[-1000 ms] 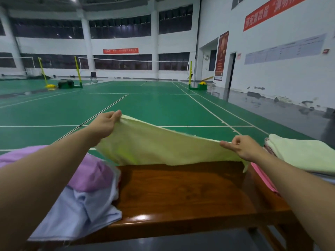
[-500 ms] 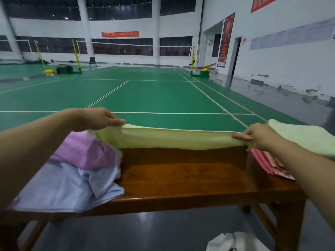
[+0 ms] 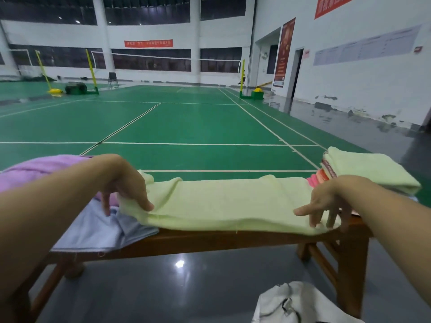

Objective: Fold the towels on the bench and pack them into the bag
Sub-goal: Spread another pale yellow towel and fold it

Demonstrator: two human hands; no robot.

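Note:
A pale yellow-green towel (image 3: 228,201) lies folded lengthwise along the wooden bench (image 3: 210,241). My left hand (image 3: 128,185) is at its left end, and the towel's end runs up between thumb and fingers in a pinch. My right hand (image 3: 326,203) rests on the near right corner with fingers straight and thumb spread. Unfolded purple (image 3: 35,171) and light blue (image 3: 93,231) towels are heaped at the bench's left end. A stack of folded towels (image 3: 373,171) sits at the right end. A white bag (image 3: 303,304) lies on the floor, below right.
The bench's right leg (image 3: 349,271) stands just left of the bag. Grey glossy floor (image 3: 163,287) spreads under and in front of the bench. Behind it lies a green badminton court (image 3: 186,127) with net posts and a chair far off.
Both hands brought the towel's held edge down from mid-air and toward me, so the towel now lies doubled on the bench. The view tilted down, and the bag came into sight.

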